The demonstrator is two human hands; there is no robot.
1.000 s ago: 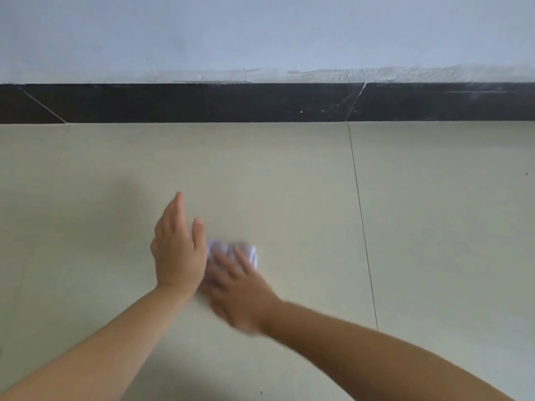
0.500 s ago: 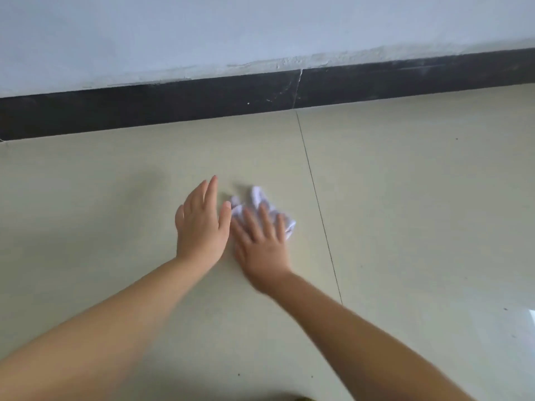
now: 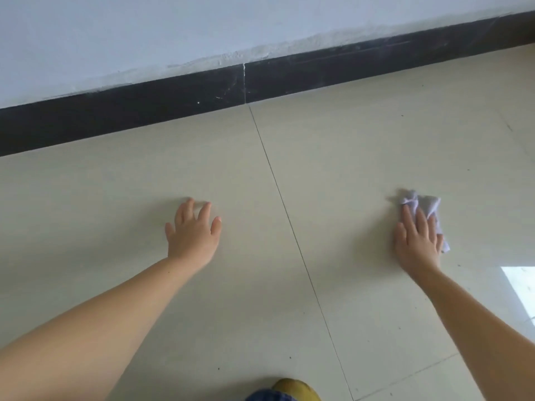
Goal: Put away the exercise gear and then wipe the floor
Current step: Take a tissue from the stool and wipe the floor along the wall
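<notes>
A crumpled white cloth [image 3: 428, 206] lies on the beige tiled floor [image 3: 333, 175] at the right. My right hand [image 3: 417, 241] presses flat on its near part with straight fingers. Most of the cloth shows beyond and beside my fingers. My left hand [image 3: 194, 230] rests flat on the bare floor, left of a tile joint, with fingers spread. The two hands are far apart. No exercise gear is in view.
A black skirting board [image 3: 144, 111] runs along the foot of a pale wall [image 3: 173, 30] at the back. A dark tile joint [image 3: 292, 227] runs between my hands. Something yellow and blue [image 3: 286, 390] shows at the bottom edge. A bright reflection [image 3: 521, 287] lies at the right.
My right hand has slid the cloth far to the right, across the tile joint. My left hand has stayed on the floor left of the joint. The view has tilted.
</notes>
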